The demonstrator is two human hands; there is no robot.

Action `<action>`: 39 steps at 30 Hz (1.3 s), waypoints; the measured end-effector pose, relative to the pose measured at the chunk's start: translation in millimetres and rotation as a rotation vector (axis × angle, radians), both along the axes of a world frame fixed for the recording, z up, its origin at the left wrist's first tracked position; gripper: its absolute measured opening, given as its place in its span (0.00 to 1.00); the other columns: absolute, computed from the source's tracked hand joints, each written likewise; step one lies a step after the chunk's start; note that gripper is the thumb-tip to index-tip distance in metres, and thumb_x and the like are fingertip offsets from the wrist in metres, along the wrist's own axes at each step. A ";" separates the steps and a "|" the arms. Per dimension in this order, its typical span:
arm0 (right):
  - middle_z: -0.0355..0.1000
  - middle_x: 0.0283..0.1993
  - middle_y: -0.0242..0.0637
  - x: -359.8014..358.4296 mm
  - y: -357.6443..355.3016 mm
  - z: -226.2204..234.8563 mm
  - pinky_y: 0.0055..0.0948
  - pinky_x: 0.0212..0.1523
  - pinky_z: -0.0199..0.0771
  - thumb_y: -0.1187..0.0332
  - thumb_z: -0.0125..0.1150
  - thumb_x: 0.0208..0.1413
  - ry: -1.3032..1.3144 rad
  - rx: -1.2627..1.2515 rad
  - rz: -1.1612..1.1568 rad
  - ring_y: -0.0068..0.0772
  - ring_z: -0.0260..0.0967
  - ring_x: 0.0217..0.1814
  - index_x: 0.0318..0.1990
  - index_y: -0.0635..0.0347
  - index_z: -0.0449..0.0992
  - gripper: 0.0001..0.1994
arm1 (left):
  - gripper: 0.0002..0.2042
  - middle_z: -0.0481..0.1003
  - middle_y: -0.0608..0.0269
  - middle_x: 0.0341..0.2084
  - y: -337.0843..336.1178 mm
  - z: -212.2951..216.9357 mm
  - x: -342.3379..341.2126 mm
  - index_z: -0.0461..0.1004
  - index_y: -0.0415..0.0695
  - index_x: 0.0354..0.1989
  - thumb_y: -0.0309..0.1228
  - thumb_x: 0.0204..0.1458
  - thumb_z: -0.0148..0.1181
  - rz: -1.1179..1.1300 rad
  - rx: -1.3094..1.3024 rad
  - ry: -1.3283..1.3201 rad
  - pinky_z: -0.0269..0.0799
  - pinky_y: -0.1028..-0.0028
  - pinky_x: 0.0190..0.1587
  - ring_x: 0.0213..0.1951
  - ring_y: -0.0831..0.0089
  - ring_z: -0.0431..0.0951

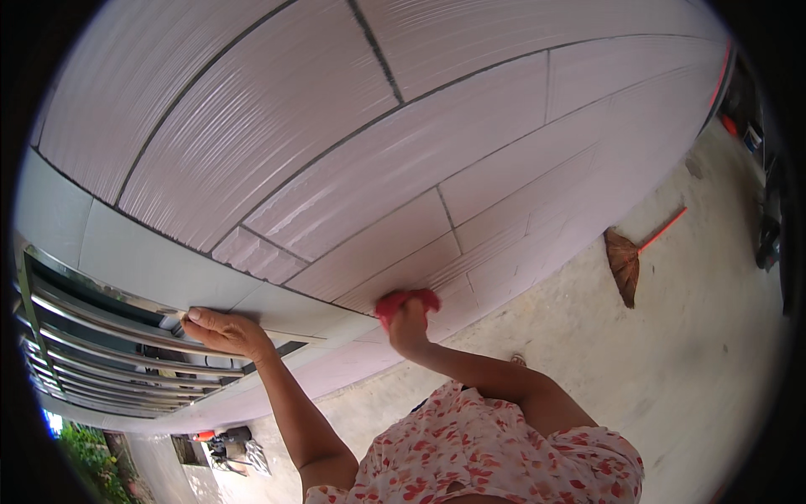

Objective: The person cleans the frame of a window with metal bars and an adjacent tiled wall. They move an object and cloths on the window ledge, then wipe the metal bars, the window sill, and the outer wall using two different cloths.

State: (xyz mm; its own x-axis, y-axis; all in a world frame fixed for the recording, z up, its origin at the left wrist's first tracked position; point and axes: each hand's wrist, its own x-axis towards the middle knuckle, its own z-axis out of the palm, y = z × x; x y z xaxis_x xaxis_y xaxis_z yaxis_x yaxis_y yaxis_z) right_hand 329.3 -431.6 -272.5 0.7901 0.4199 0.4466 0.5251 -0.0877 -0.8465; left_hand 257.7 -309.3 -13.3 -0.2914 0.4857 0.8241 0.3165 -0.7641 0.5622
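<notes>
right hand (409,323) grasping red cloth (407,301), pressed on tiled wall (420,168) | left hand (222,330) flat, released, on grey ledge (168,273)

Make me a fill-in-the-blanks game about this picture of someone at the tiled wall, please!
1. The right hand presses a cloth coloured ____ against the tiled wall.
2. The left hand rests flat on the grey ledge above the shiny metal ____.
3. A broom lies on the concrete ____ beside the wall.
4. The person's top has a pattern of red ____.

Missing words: red; bars; floor; flowers
</notes>
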 end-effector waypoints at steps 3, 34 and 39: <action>0.57 0.34 0.54 14.0 -11.5 21.4 0.45 0.31 0.55 0.75 0.51 0.36 -0.413 -0.245 0.022 0.49 0.56 0.34 0.31 0.62 0.61 0.11 | 0.20 0.64 0.56 0.23 2.3 0.2 -2.6 0.61 0.36 0.31 0.45 0.58 0.38 0.028 0.017 0.019 0.62 0.73 0.32 0.26 0.70 0.59; 0.65 0.39 0.42 183.5 -70.8 299.4 0.36 0.35 0.58 0.65 0.50 0.40 -1.138 0.150 -0.281 0.36 0.60 0.39 0.25 0.55 0.71 0.06 | 0.22 0.68 0.45 0.33 9.6 -4.8 -8.9 0.61 0.31 0.42 0.44 0.58 0.39 -0.009 -0.009 -0.007 0.65 0.70 0.37 0.32 0.63 0.66; 0.64 0.39 0.52 291.2 -130.7 350.6 0.41 0.36 0.62 0.81 0.50 0.34 -0.746 0.436 -0.727 0.52 0.60 0.37 0.32 0.66 0.68 0.12 | 0.24 0.68 0.44 0.34 6.8 -3.9 -9.5 0.61 0.31 0.43 0.47 0.58 0.38 0.048 -0.055 -0.028 0.66 0.69 0.36 0.32 0.62 0.68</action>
State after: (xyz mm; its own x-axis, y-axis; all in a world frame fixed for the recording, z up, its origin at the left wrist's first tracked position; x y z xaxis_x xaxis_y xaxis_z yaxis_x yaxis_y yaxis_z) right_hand 620.5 -562.3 78.1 0.2578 -0.3386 0.9049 0.8570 -0.3524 -0.3760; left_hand 248.2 -302.5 -17.1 -0.3380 0.5153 0.7875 0.3357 -0.7158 0.6124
